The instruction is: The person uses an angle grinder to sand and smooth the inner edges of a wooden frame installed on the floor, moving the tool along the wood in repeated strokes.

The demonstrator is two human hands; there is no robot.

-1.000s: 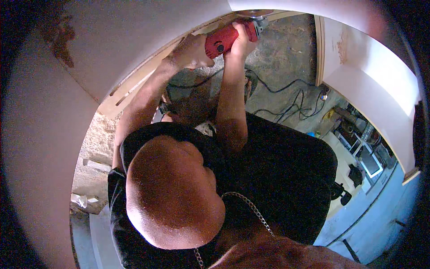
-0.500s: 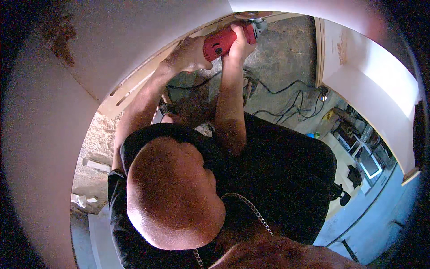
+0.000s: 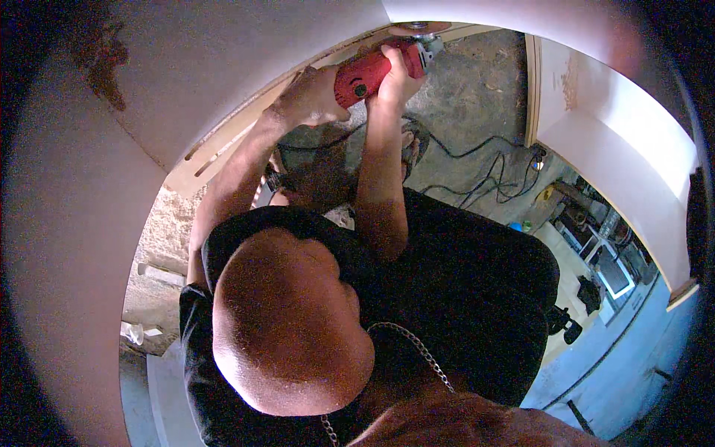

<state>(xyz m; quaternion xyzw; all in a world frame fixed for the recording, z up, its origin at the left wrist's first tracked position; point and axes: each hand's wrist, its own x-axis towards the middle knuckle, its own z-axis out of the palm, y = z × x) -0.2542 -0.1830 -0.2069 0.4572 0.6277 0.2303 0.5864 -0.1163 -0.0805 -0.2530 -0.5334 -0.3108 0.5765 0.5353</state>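
Observation:
An angle grinder (image 3: 365,73) with a red body and a grey metal head is held up at the top of the view. My left hand (image 3: 314,95) wraps round its rear end, and my right hand (image 3: 397,88) grips it close to the head, thumb over the top. The disc (image 3: 421,30) sits right by the edge of a pale curved panel (image 3: 223,67). Whether it touches that edge I cannot tell. Parts of the disc and the fingers under the body are hidden.
Black cable (image 3: 484,141) lies in loops on the grey floor below the grinder. A white panel with a wooden edge (image 3: 533,89) stands at the right. Tools and clutter, including a white-framed object (image 3: 617,274), lie farther right. Rough pale rubble (image 3: 160,231) shows at the left.
The grinder and both hands have shifted very slightly left and down in the view. Both hands keep the same grip.

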